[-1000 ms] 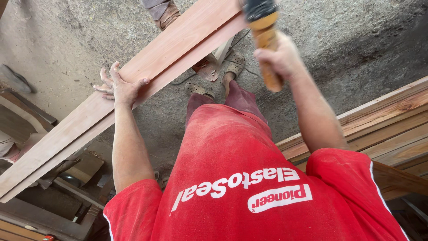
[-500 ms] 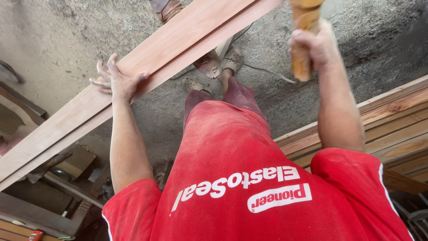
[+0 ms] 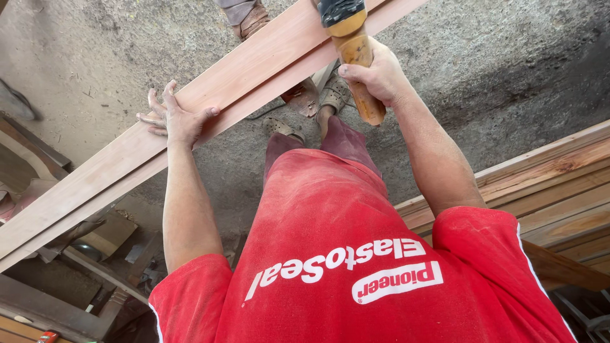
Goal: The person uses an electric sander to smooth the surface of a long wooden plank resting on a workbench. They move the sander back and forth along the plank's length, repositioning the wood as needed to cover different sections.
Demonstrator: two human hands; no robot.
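Two hands at work, one view only, the head camera looking steeply down over a red shirt with white print.

Head view. Left hand lies flat on a long pale reddish plank, fingers spread wide, palm down on the top face, thumb hooked over the near edge. It grips nothing; it presses on the wood. The plank runs on a diagonal from the lower left of the frame up to the top right, passing out of view at both ends. A second board face or edge runs along just beneath it, touching, same line.

Right hand is closed tight round the wooden handle of a hammer. Handle is worn, orange-brown, its butt sticking out below the fist. The dark head sits at the top edge of the frame, over the plank's near edge; cannot tell whether it touches the wood.

Below the plank: rough grey concrete floor, the person's own dusty sandalled feet near the plank's underside. Another person's foot shows at the top edge, beyond the plank.

Right side: a stack of long timber boards, lying level, well apart from the plank. Lower left corner: offcuts and scrap wood in shadow, details too dark to tell.
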